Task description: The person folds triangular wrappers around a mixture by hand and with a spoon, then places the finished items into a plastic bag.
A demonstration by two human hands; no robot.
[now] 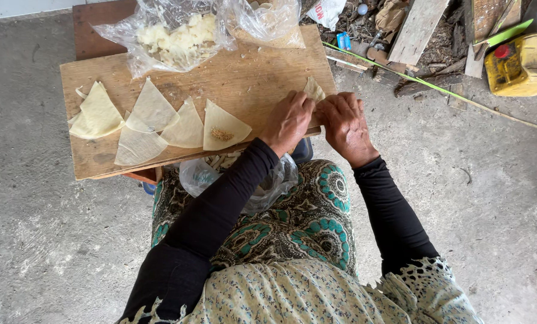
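Both hands are bunched up at the right end of the wooden board (244,78): left hand (287,122) and right hand (344,123) have their fingers pinched around a small folded pastry wrapper (313,90). More triangular wrappers (154,120) lie spread to the left, one with filling (222,134) on it.

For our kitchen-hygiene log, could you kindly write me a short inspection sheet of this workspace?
Surface: wooden board, bare and worn, above the lap.
Job's things: folded pastry piece at the fingertips; triangular sheets spread to the left, one sheet with filling.
Clutter: two plastic bags at the board's far edge.
Grippers: left hand and right hand both pressing the pastry.
Cables: nothing seen.
Surroundings: concrete floor, scrap wood, yellow container.
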